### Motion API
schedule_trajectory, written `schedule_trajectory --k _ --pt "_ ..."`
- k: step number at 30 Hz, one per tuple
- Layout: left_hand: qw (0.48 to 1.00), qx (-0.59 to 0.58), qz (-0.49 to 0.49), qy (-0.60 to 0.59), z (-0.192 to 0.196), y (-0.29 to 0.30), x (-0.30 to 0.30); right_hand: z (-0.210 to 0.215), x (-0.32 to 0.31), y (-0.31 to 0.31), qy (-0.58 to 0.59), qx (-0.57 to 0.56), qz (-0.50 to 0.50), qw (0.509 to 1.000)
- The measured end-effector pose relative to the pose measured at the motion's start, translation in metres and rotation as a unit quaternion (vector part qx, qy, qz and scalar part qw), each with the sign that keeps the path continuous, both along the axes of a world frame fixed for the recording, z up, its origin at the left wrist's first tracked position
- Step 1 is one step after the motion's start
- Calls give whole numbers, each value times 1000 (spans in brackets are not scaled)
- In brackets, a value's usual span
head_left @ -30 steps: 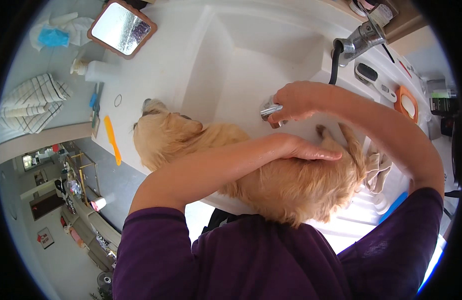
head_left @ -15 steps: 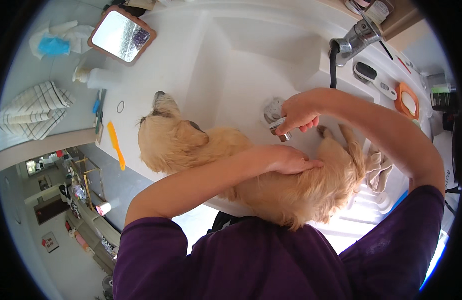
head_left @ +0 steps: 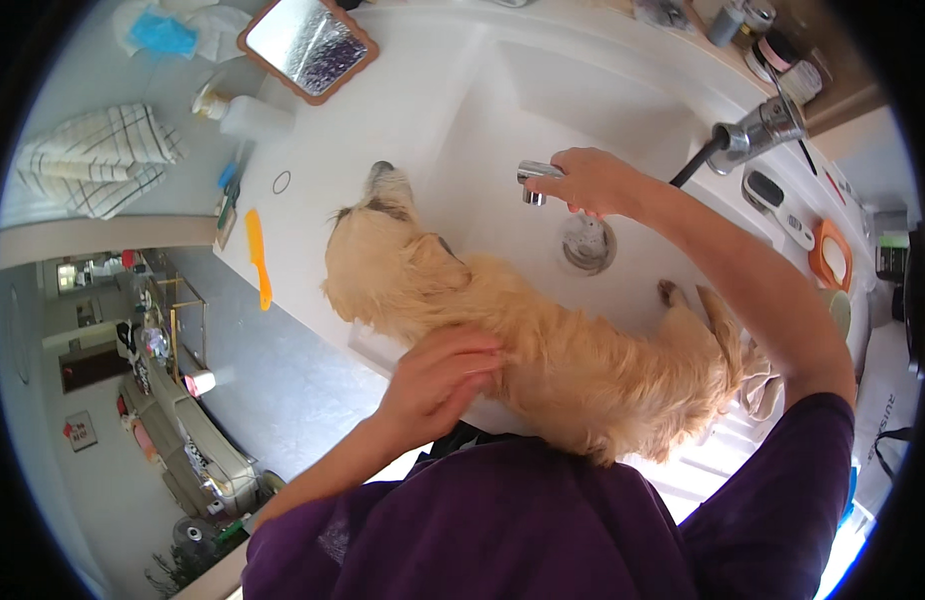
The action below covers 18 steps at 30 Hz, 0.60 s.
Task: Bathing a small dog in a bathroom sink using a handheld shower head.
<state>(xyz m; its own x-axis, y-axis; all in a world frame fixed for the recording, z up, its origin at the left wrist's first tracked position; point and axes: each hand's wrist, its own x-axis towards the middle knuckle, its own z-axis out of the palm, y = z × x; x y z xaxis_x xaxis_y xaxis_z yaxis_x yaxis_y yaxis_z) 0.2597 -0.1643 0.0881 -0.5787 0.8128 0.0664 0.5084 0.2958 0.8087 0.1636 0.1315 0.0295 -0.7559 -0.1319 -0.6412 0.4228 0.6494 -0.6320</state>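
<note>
A tan, fluffy dog [head_left: 603, 375] stands in the white sink [head_left: 493, 110], its head to the left and its hind end to the right. My left hand [head_left: 443, 385] lies on the fur behind its neck, fingers stretched out and not gripping. In my right hand [head_left: 598, 182] is a chrome faucet sprayer head [head_left: 535, 172], held above the basin beyond the dog's back. A black hose [head_left: 695, 166] runs between the faucet body [head_left: 758, 135] and my right hand. Below the sprayer sits the round drain [head_left: 588, 245].
Left on the counter lie a yellow comb [head_left: 258, 260], a dark ring [head_left: 282, 182], a white pump bottle [head_left: 253, 117] and a framed mirror [head_left: 308, 45]. A checked towel [head_left: 101, 160] is farther left. At right are a brush [head_left: 778, 207] and an orange soap dish [head_left: 831, 255].
My left hand has moved from the dog's hindquarters to its shoulder. The right hand has lifted the sprayer away from the dog's side, farther out over the basin. The view has shifted.
</note>
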Motion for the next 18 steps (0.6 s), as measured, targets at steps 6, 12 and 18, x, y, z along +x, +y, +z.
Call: schedule_trajectory --k 6,12,18 --pt "872 97 434 -206 -62 -65 39 14 -15 -30 33 -22 -46 998" --pt "597 324 512 -526 -106 -24 9 -9 -13 -66 6 0 -34 999" --pt "473 386 354 -708 -123 -6 -32 -24 -5 -77 -2 64 -24 998"
